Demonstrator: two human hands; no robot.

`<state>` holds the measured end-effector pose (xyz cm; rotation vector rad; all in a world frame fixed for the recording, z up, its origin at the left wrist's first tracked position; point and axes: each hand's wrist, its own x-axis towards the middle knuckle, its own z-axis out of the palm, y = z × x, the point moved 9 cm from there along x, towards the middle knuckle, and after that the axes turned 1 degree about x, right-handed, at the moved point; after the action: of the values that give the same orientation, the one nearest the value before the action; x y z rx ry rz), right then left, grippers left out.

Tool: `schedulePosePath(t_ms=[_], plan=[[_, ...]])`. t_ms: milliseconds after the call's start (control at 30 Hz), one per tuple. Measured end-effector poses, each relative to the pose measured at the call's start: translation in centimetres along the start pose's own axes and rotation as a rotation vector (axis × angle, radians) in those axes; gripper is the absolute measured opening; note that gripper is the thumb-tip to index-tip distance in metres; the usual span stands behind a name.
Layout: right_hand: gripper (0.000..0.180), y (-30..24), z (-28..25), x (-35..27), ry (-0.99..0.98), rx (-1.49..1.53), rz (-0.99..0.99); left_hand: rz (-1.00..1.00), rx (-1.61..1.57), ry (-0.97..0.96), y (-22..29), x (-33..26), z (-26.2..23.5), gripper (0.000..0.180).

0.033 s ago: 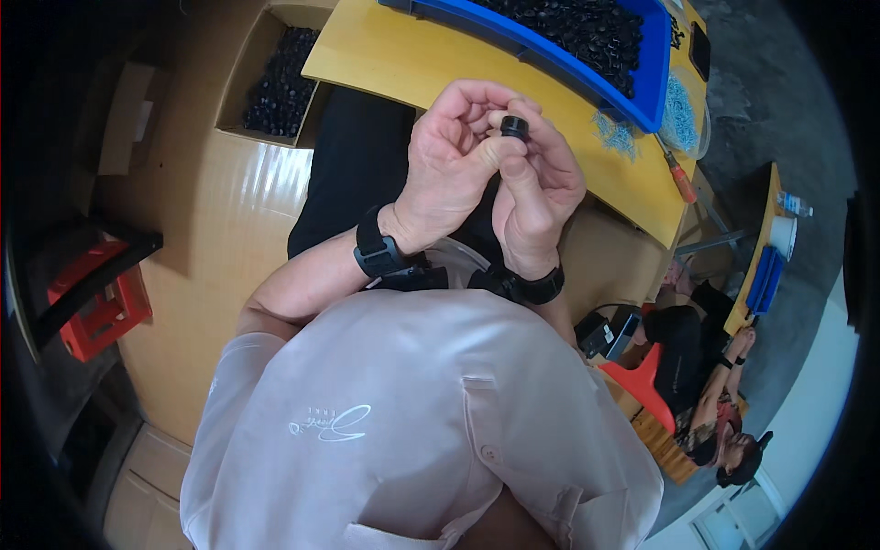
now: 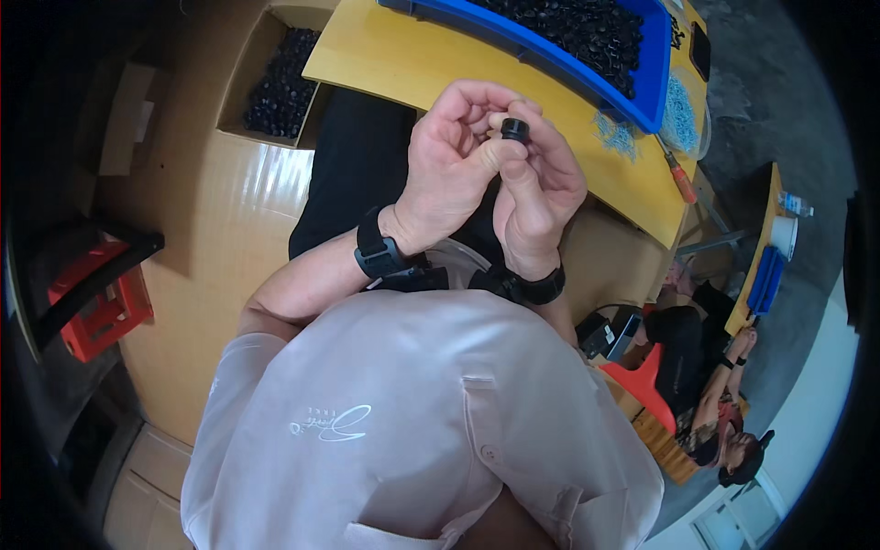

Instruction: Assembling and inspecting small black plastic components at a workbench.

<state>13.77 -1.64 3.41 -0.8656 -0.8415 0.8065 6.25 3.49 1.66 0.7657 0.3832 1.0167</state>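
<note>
"So, where is the small black part [image 2: 515, 129] now?"

"It is up in front of the chest, near the edge of the yellow table [image 2: 394, 64]. The left hand [image 2: 445, 174] pinches it between thumb and finger."

"And the right hand [image 2: 541, 197], does it also grip?"

"That I cannot tell. Its fingers are curved close around the part and its thumb is just below, but the contact is hidden."

"Why are they holding it so high?"

"Probably to see its round end well, because this end looks upward, and both hands can steady it."

"Why is the blue tray [image 2: 662, 55] there?"

"I suppose for easy reach: it stands on the table, full of black pieces [image 2: 596, 37]. Beside it are light blue bits [image 2: 678, 115] and a red-handled tool [image 2: 681, 179], perhaps also kept near for the right hand."
</note>
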Motion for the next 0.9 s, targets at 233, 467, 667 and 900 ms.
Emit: schedulePosePath(t_ms=[233, 467, 667, 900], plan=[[0.035, -0.6, 0.6, 0.4, -0.053, -0.022, -0.062, 0.080, -0.017, -0.039, 0.6, -0.1, 0.3, 0.029], [0.029, -0.3, 0.5, 0.5, -0.047, -0.036, -0.048, 0.145, 0.097, -0.008, 1.3, 0.0, 0.3, 0.025], [0.026, 0.3, 0.3, 0.8, -0.021, -0.036, -0.011, 0.133, 0.154, 0.024, 1.4, 0.4, 0.0, 0.024], [0.025, -0.9, 1.0, 1.5, -0.053, -0.037, -0.061, 0.132, 0.078, -0.071, 1.8, 1.1, 0.7, 0.024]])
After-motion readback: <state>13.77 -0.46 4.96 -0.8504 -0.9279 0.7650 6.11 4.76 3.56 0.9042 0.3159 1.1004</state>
